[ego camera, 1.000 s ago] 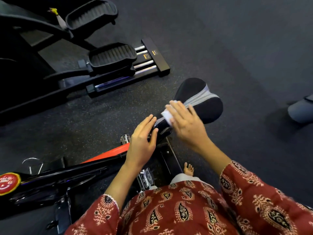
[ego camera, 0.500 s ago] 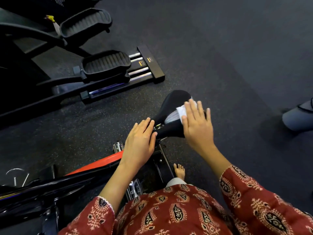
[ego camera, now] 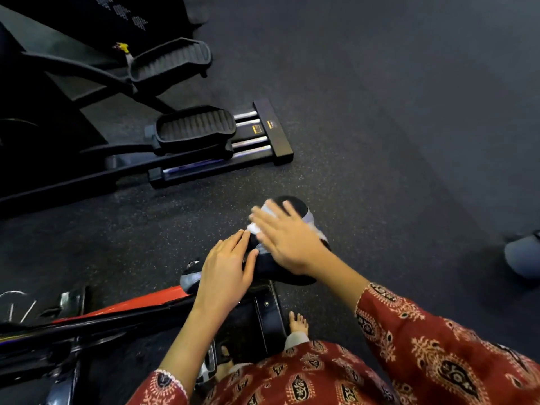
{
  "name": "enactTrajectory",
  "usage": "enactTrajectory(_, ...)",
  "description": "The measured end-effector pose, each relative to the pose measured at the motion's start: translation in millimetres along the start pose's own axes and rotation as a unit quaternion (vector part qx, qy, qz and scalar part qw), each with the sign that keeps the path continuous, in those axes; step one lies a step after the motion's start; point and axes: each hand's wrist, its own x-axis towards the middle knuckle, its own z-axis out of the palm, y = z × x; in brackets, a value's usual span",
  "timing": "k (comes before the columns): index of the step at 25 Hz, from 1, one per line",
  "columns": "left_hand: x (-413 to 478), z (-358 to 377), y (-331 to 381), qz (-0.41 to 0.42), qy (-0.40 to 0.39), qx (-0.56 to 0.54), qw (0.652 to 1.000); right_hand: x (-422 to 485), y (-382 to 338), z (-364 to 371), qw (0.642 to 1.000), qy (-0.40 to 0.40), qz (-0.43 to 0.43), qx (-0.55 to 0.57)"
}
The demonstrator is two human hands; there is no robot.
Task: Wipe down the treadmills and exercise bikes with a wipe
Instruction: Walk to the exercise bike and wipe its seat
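Black padding covers the bike seat [ego camera: 292, 270], which sits in the lower middle of the view above the dark speckled floor [ego camera: 380, 112]. The right hand [ego camera: 287, 238] lies flat on the seat top, fingers spread and extended, pressing the white wipe [ego camera: 257, 226] against the padding; only a small part of the wipe shows at the fingertips, and motion blur softens its outline. The left hand [ego camera: 226, 276] rests open, fingers together, on the narrow front end of the seat, touching its left edge. Open floor extends to the right of the seat and beyond it. To the left and beyond, an elliptical machine [ego camera: 187, 133] with two ribbed pedals and chrome rails stands well apart from the seat. The bike frame [ego camera: 128, 305], red and black, runs from under the seat toward the lower left edge, where it is cut off. A bare foot [ego camera: 298, 321] stands on the floor just beside the seat post. A grey object [ego camera: 523, 255] at the right edge is cut off and cannot be identified. Patterned red sleeves [ego camera: 423, 340] hide the lower floor.
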Motion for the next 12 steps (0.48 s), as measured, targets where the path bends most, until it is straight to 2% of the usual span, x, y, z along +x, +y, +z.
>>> enactTrajectory(1, 1.2, 1.0, 0.8, -0.007, 0.001, 0.001, 1.0, 5.8, -2.4, -1.8, 0.999, -0.024, -0.043, 0.009)
enactTrajectory(3, 3.6, 2.9, 3.1, -0.026, 0.008, 0.005, 1.0, 24.6, 8.0, -8.4, 0.997, -0.038, -0.06, -0.001)
enactTrajectory(4, 5.0, 4.6, 4.8, -0.035, 0.012, 0.006, 0.999, 33.6, 14.7, -11.0, 0.999, -0.032, -0.029, -0.011)
enactTrajectory(6, 9.3, 9.6, 11.6, -0.038, 0.008, 0.008, 0.999, 38.7, 27.1, -14.8, 0.996, -0.006, 0.094, -0.006)
enactTrajectory(8, 13.6, 16.7, 21.7, -0.026, 0.003, 0.007, 1.0, 27.6, 35.4, -14.7, 0.97, 0.01, 0.226, 0.091)
enactTrajectory(9, 15.6, 20.7, 26.2, -0.022, 0.001, 0.008, 1.0, 17.0, 35.7, -13.2, 0.951, 0.012, 0.264, 0.16)
enactTrajectory(11, 17.7, 26.2, 31.7, -0.024, -0.003, 0.013, 1.0, -11.5, 30.3, -6.3, 0.931, 0.016, 0.279, 0.234)
enactTrajectory(12, 16.8, 27.4, 33.2, -0.028, -0.005, 0.015, 0.999, -27.3, 24.6, -3.0, 0.938, 0.021, 0.259, 0.229)
